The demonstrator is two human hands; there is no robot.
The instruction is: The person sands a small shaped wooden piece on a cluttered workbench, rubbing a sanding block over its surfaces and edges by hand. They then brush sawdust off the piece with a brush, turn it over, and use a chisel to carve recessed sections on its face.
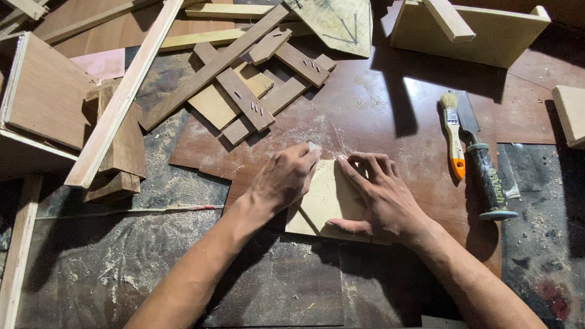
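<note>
Left hand (pixel 283 176) curled, pinching a small pale piece at the light wood panel's (pixel 326 198) 11 o'clock corner; right hand (pixel 381 195) splayed flat, pressing it down.

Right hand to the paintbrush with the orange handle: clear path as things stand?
Probably yes. The right hand rests on the pale wood piece, and the paintbrush lies to its right on the brown board, beside the chisel. Only bare board lies between them.

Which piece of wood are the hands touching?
The small pale flat board right under both hands, the left hand and right hand. The other scraps lie untouched farther back.
</note>
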